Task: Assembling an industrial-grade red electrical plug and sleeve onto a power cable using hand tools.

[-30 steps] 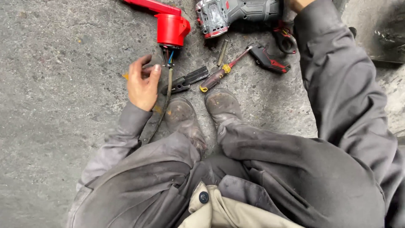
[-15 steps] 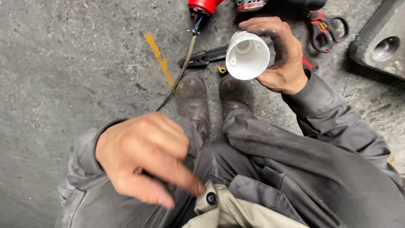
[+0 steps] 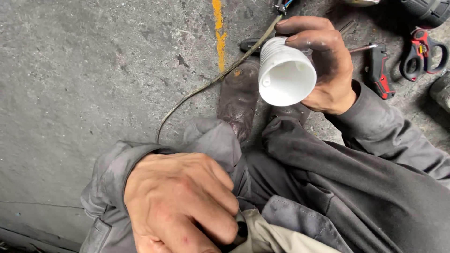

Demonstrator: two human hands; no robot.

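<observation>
- Two hands in shot, and only our right hand (image 3: 328,70) has anything in it: a white ribbed plastic cup-shaped fitting (image 3: 285,75), fingers wrapped round its side, open mouth tipped toward the camera.
- That fitting sits up in the air above our boots (image 3: 239,98), nowhere near touching the concrete floor (image 3: 93,84).
- Our left hand (image 3: 183,206) is down at the bottom edge of the floor view, fingers curled together and pressed in at the jacket front by a dark button (image 3: 242,229). Can't tell if it's pinching anything.
- Thin cable (image 3: 206,84) runs across the floor past the yellow paint stripe (image 3: 219,28).
- Red-handled scissors (image 3: 419,54) and a red-and-black hand tool (image 3: 378,70) lie untouched toward the far right corner, so as far as we can judge the fitting isn't mounted on anything yet.
</observation>
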